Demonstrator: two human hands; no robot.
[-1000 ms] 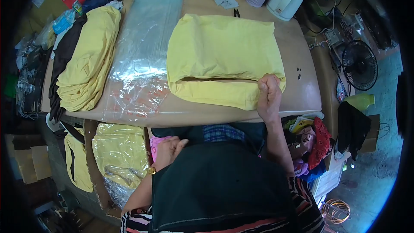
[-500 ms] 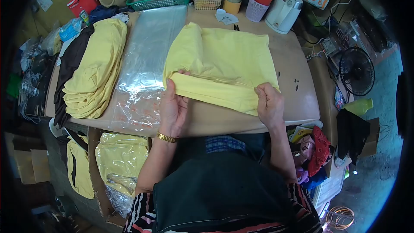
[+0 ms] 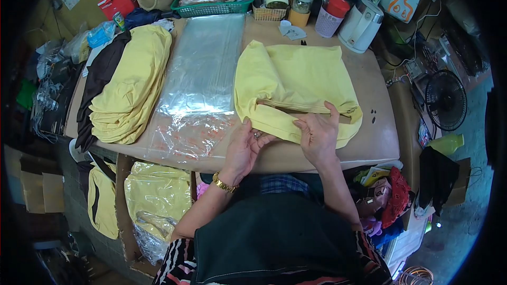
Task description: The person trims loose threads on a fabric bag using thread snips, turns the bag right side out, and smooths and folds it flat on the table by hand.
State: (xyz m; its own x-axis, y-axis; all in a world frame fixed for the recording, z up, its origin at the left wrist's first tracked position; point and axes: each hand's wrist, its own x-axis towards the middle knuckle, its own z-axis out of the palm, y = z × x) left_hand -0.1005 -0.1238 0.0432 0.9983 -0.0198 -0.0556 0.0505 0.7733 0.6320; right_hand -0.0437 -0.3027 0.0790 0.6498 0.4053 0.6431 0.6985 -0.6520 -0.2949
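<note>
My left hand (image 3: 243,150), half open, touches the near side of the yellow cloth (image 3: 311,76), which lies by the bench (image 3: 381,140)'s front edge, right of the plastic (image 3: 207,58). My right hand (image 3: 319,134) curls loosely over its front flap; I cannot tell whether either grips.

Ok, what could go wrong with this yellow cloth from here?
An opening gapes in the yellow cloth beside the right hand, so its near edge might end up crooked or creased. The cloth lies close to the near edge of the table, so a hard tug could drag it over. The gold wristband behind the left hand might snag the fabric.
</note>
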